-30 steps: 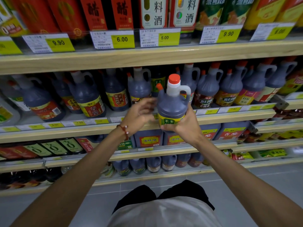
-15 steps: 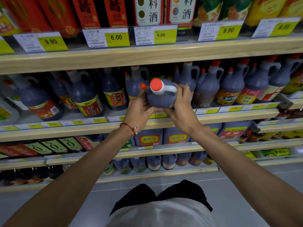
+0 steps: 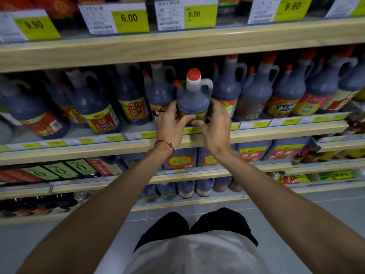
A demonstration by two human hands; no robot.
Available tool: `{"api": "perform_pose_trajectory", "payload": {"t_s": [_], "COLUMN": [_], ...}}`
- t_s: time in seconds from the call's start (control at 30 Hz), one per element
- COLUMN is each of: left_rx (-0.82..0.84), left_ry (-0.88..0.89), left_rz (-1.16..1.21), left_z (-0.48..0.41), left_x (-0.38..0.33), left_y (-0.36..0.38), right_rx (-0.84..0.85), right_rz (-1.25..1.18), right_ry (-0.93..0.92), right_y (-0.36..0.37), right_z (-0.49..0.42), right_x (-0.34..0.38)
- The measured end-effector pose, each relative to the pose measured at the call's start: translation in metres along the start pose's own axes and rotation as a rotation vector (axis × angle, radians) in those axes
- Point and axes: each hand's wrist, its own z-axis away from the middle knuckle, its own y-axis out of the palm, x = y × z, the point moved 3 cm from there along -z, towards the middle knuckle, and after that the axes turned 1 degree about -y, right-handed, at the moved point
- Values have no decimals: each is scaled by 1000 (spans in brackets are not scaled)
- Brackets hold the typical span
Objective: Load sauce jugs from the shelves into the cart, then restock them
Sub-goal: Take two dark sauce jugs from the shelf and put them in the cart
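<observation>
jug (image 3: 194, 99) now upright | left hand (image 3: 170, 125), right hand (image 3: 215, 125) gripping | shelf (image 3: 276, 133), tiled floor (image 3: 296, 204)

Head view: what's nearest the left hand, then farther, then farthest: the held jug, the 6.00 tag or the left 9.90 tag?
1. The held jug: in the left hand.
2. The 6.00 tag: above, slightly left.
3. The left 9.90 tag: top, far left.

Both hands (image 3: 194, 123) hold one jug (image 3: 194, 99) upright — shelf (image 3: 276, 131) edge.
</observation>
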Motion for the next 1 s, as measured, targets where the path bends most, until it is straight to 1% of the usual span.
{"api": "perform_pose_trajectory", "payload": {"t_s": [0.1,0.2,0.33,0.47,0.6,0.7,0.77,1.0], "left_rx": [-35,-103,-119,-126,-94,-40,-32,-74], "left_ry": [-26,-20,-9,6,-9,-59,-86,-113], "left_rz": [45,19,-21,-45,-35,10,36,41], "left_z": [-5,-8,-3,0,-1,1,1,-1], "left_x": [-2,-4,-1,-3,-5,-5,-3,-5], "left_y": [4,3,5,8,9,11,11,12], "right_rx": [-71,-101,-75,-2,34,52,79,116], "right_rz": [-35,20,-57,-130,-86,-37,-35,-181], "right_ry": [-1,-9,67,118,101,98,114,231], "right_y": [0,6,8,3,-2,-1,2,-4], "right_z": [2,9,13,7,6,7,6,-2], "right_x": [-2,-2,-5,-6,-1,2,1,1]}}
